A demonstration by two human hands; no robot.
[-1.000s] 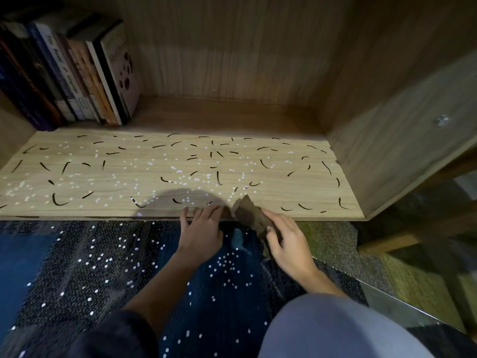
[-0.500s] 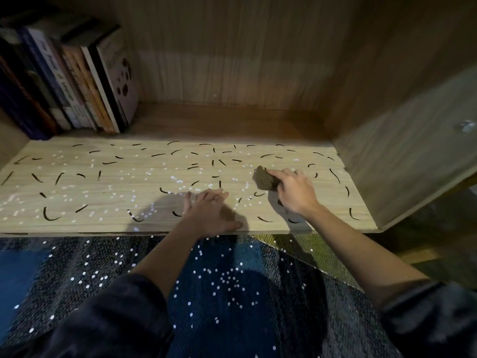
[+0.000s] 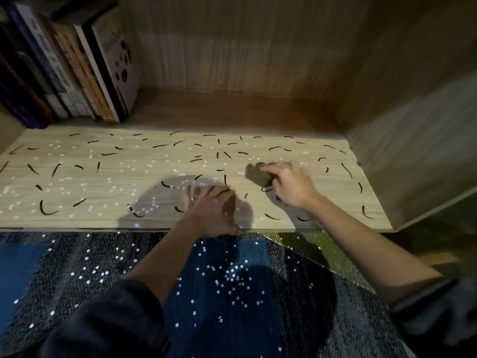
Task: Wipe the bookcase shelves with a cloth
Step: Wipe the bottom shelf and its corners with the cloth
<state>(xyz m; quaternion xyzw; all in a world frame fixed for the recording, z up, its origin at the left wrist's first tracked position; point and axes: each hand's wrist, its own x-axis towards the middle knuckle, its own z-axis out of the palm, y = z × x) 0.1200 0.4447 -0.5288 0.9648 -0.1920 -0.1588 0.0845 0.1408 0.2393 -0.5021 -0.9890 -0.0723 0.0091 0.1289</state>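
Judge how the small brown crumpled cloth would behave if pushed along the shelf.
The small brown crumpled cloth looks floppy: it bunches into folds under the right hand, so it likely drags and deforms rather than slides stiffly. It seems light, since fingers alone hold it on the pale wooden shelf.

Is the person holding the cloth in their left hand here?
No: the right hand grips the cloth on the shelf, while the left hand rests flat near the front edge, holding nothing.

Right hand (image 3: 291, 186) around a crumpled cloth (image 3: 258, 174) on the speckled shelf (image 3: 108, 182), left hand (image 3: 211, 210) flat near the front edge
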